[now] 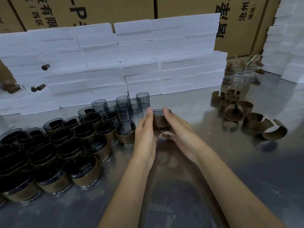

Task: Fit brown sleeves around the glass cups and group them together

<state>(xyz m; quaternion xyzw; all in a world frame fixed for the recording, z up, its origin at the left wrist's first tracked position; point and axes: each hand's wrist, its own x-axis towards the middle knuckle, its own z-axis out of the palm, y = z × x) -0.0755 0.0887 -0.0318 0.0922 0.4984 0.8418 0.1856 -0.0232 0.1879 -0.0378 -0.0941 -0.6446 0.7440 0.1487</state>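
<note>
Standing at a steel table (222, 170) walled in by stacked white foam blocks (102, 69), with printed cartons (92, 10) behind them, I hold one cup (162, 120) between both hands just above the tabletop. My left hand (145, 134) curls around the cup's left side, thumb lying up along its wall; my right hand (178, 127) wraps the right side, fingertips reaching the rim at the back and lower fingers tucked beneath the base. Both hands are closed on the cup. The glass is smoky grey, upright, with a brown sleeve (160, 124) around its lower body and the rim showing clear above it. Just beside my left hand sits the finished group (54, 150), sleeved cups packed together and spreading toward the table's left edge. Behind them, against the foam, stand bare grey cups (125, 104). Well apart on the right lie loose sleeves (236, 111), curled open bands, some upright and some tipped on their sides. Farther back on that side stand clear glasses (240, 76); beside them lies crumpled plastic wrap (251, 59).
</note>
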